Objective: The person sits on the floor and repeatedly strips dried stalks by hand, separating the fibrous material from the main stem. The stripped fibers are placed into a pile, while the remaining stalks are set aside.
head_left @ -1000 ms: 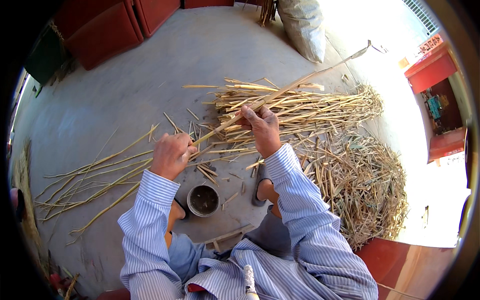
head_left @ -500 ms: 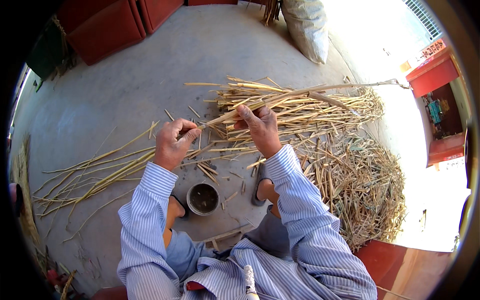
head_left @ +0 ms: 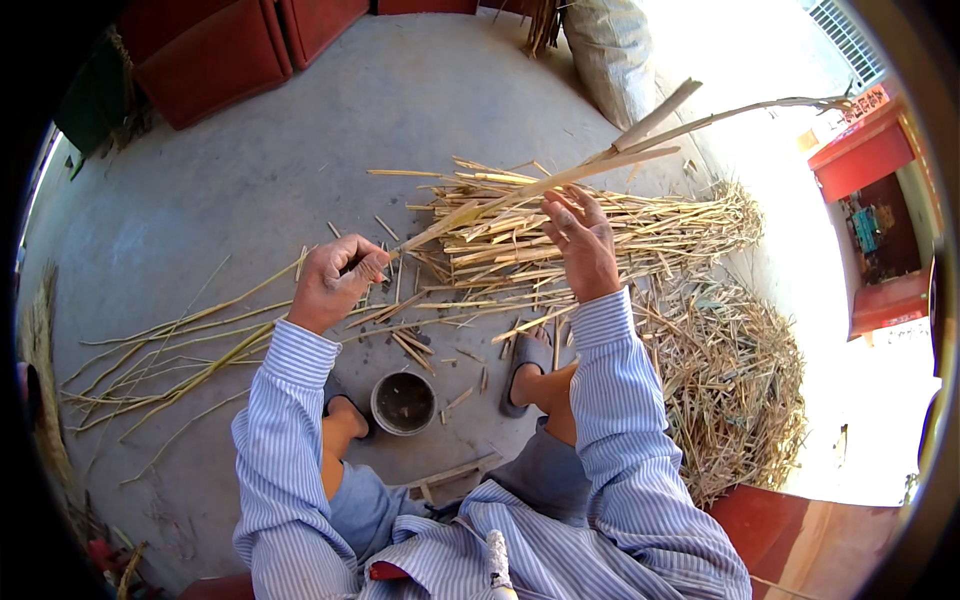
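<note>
Grey floor (head_left: 300, 130) fills most of my feed, with red armchairs (head_left: 210, 75) at the far left and a pale sack (head_left: 610, 60) by the bright doorway. Now the work: I've got the left hand (head_left: 345, 280) curled tight around the lower end of a dry stalk (head_left: 555, 182), thumb pressed in. Gripping that end, I'd judge, leaves the long part free; whether it carries on past the fist I can't tell. Up it slants to the right, over the bundle of straw (head_left: 690, 212), its loose, split end well clear of everything lying below. Right hand (head_left: 582, 240) is unclenched, palm turned up, fingers spread just under the stalk; touching or only near, I can't make out, but it's well placed to steady that length. Slim stems (head_left: 240, 350) fan out on the left, probably kept apart from the leafy heap (head_left: 730, 385) beside the right arm. And the bowl (head_left: 404, 430) sits between the feet, likely for easy reach from either side; its contents are too dark to read.
</note>
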Demonstrator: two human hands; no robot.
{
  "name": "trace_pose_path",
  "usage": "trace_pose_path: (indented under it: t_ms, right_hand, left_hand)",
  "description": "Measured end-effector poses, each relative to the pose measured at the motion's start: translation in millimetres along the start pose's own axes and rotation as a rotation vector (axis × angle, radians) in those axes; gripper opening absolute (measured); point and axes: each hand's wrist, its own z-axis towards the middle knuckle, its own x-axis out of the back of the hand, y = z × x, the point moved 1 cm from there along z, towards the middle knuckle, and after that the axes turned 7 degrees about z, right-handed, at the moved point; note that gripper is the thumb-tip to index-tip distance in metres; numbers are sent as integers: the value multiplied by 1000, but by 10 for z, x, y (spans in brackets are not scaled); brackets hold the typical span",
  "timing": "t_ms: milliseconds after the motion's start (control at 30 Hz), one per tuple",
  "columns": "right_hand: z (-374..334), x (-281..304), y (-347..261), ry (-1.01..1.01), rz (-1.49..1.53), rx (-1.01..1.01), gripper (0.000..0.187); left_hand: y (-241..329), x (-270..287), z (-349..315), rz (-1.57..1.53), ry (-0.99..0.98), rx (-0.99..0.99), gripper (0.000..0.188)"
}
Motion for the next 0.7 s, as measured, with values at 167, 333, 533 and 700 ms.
trace_pose_path:
  t_ms: [167,333,533,700]
  right_hand:
    - [-125,-243,64,-243,-4,-108,28]
    - [-179,-348,151,-213,-164,-90,28]
    - [-251,-410,121,-251,-186,-146,36]
    - [-246,-432,101,-228,-212,-190,39]
  left_hand:
    - [-106,-169,8,202,-55,-22,26]
    - [17,-495,31,291,137,-208,27]
    - [-12,-619,19,-119,158,67,19]
    - [-2,-586,14,259,294,-211,22]
